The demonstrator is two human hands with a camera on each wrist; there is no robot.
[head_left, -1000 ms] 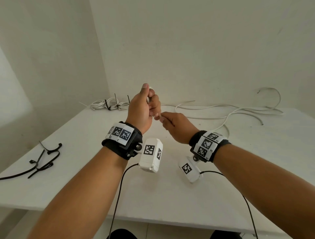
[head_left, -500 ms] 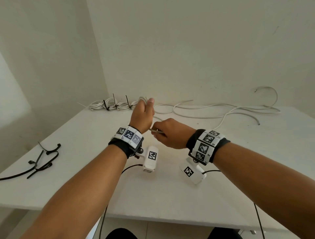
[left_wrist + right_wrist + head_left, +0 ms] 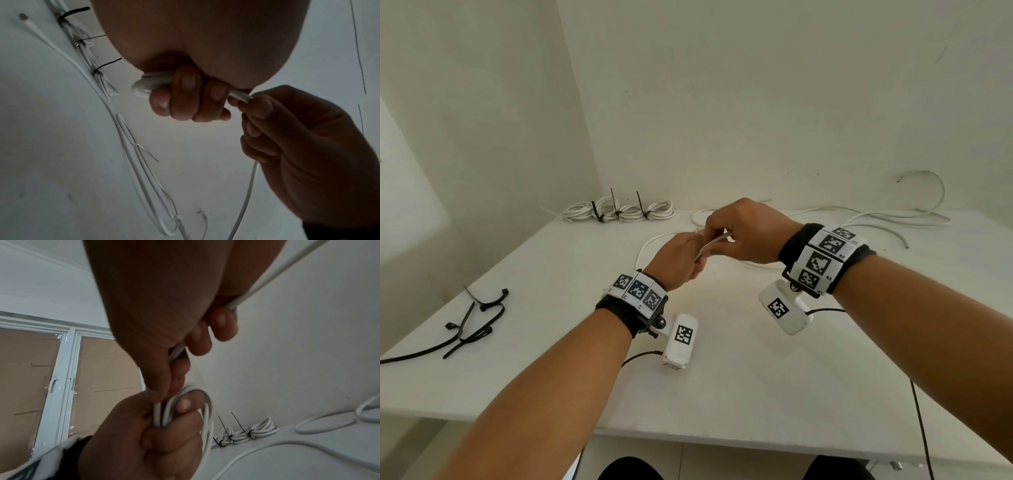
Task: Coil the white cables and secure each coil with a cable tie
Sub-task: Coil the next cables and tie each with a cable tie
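Above the table (image 3: 722, 377), my left hand (image 3: 676, 262) clenches a small coil (image 3: 203, 410) of white cable (image 3: 244, 203) while my right hand (image 3: 746, 231) pinches the strand just beside it.

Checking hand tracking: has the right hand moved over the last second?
Yes. The right hand has risen and now sits above the left hand, nearer the tied coils at the wall; it was level before.

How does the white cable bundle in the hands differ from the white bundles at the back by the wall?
The hand-held white cable coil has no tie, with a loose tail; the finished white coils lie on the table, bound by black ties. The left hand grips one; nothing touches the others. Both are looped white cable.
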